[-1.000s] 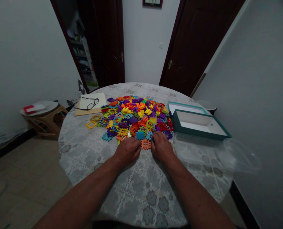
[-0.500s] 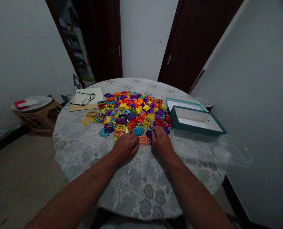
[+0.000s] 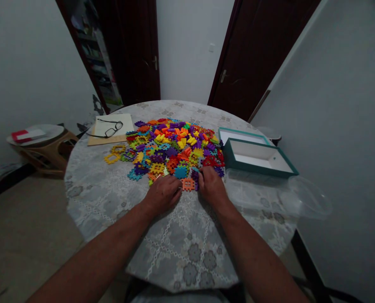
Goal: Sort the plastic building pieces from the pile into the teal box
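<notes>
A heap of coloured plastic interlocking tiles [image 3: 174, 145] covers the middle of a round table [image 3: 181, 235] with a lace-patterned cloth. An orange waffle tile [image 3: 187, 184] lies flat at the heap's near edge, between my two hands. My left hand [image 3: 162, 193] rests palm down with its fingers curled, fingertips touching the tile's left side. My right hand [image 3: 211, 185] is curled at the tile's right side and pinches a purple tile [image 3: 195, 176] against it.
An open teal box [image 3: 259, 158] with its lid [image 3: 242, 135] behind it stands at the right. A clear plastic container [image 3: 278, 195] lies in front of it. Glasses [image 3: 108, 128] lie on a book at the far left. A stool [image 3: 42, 145] stands beside the table.
The view has tilted down and shifted slightly. My right hand has picked up a purple tile and brought it to the orange tile's right edge. My left hand has stayed at the orange tile.
</notes>
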The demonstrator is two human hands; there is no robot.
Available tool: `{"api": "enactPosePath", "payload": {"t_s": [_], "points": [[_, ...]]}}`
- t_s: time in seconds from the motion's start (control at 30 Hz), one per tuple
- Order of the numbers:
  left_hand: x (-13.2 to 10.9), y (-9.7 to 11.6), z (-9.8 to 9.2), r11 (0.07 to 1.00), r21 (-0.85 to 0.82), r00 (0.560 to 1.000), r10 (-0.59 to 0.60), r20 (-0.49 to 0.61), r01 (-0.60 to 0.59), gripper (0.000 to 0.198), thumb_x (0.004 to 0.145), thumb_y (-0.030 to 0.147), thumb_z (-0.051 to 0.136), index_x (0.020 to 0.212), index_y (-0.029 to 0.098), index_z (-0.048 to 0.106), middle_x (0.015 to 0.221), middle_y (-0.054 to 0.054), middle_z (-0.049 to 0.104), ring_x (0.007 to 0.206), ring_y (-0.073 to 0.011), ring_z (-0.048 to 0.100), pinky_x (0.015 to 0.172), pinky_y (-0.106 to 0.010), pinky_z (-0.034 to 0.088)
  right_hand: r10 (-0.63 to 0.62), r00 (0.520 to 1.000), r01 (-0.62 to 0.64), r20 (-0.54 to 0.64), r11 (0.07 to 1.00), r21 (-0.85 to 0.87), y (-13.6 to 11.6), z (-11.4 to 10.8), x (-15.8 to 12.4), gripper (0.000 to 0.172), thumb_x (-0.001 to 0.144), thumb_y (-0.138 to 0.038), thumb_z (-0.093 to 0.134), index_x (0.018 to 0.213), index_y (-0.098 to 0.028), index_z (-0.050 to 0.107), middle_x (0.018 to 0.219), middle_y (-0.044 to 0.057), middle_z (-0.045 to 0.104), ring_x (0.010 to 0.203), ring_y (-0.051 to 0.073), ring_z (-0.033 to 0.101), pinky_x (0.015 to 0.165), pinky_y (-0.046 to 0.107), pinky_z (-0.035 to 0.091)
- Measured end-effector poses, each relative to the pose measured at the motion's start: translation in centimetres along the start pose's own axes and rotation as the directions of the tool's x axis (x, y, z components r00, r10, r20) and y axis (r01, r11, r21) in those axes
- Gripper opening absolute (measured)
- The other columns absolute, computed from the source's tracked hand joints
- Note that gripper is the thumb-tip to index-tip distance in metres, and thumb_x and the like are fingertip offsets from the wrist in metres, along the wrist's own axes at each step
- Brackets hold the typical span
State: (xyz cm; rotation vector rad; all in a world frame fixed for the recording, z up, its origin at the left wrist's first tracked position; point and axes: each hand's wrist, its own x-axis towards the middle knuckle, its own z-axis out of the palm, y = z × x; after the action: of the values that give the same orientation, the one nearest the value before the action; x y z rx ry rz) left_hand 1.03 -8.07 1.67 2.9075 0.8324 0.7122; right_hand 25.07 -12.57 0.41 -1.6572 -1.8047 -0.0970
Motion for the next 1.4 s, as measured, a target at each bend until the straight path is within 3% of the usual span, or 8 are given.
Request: {"api": "enactPosePath", "payload": {"t_s": [1.4], "points": [[-0.15, 0.23, 0.14, 0.999, 0.04, 0.999, -0.009, -0.034, 0.011, 0.014, 0.104, 0.02, 0.058, 0.093, 0.022, 0.066, 0.09, -0.007, 0.071, 0.087, -0.0242, 0.065, 0.077, -0.038, 0.048, -0.065, 0.996, 0.07, 0.059, 0.994, -0.087, -0.62, 0.43, 0.02, 0.009, 0.104, -0.015, 0.057, 0.104, -0.021, 0.064, 0.105, 0.01, 0.066, 0.103, 0.026, 0.06, 0.092, 0.036, 0.048]]}}
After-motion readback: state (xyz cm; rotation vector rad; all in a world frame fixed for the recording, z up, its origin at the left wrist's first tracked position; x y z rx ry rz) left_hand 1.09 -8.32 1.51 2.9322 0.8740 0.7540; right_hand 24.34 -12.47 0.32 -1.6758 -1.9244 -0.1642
